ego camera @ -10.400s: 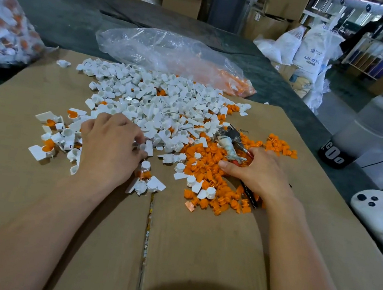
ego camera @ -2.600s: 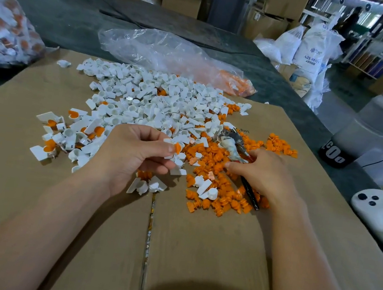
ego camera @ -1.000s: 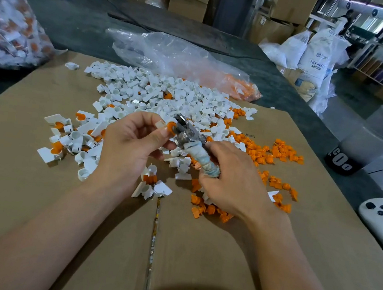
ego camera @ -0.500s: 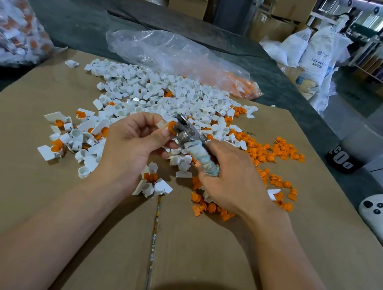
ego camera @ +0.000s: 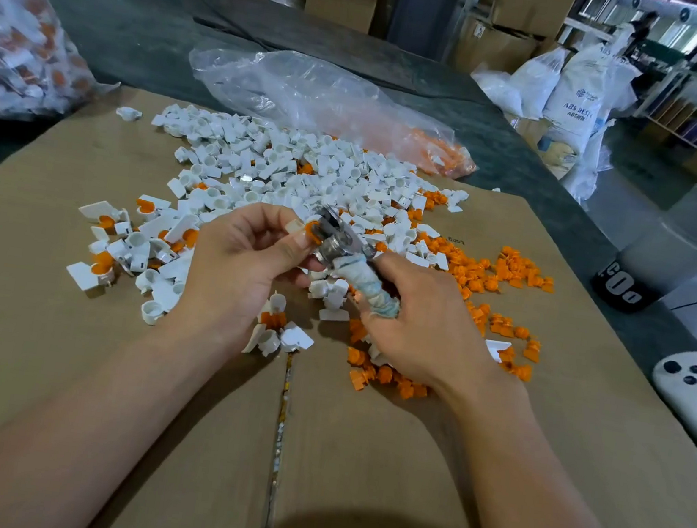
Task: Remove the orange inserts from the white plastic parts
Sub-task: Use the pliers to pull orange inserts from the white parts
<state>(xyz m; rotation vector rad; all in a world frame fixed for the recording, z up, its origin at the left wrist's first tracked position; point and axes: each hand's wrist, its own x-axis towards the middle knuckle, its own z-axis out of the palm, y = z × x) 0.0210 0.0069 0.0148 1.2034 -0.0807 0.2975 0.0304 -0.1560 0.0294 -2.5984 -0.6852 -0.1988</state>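
1. Centre of the frame: the left hand [ego camera: 240,267] pinches one white part [ego camera: 293,225] between thumb and fingertips, its orange insert [ego camera: 310,228] turned to the right.
2. The right hand [ego camera: 421,335] is curled round the rag-wrapped handle of metal pliers [ego camera: 337,238], whose tip meets that insert (whether it has bitten, I cannot tell).
3. This looks like the pulling step. The next move probably calls for a firm squeeze and a straight tug, with the left hand steady.
4. Above them lies the heap of white parts [ego camera: 288,167]. Loose orange inserts [ego camera: 495,278] are scattered right of centre on the cardboard [ego camera: 356,464].
5. A clear plastic bag [ego camera: 316,91] lies at upper centre.
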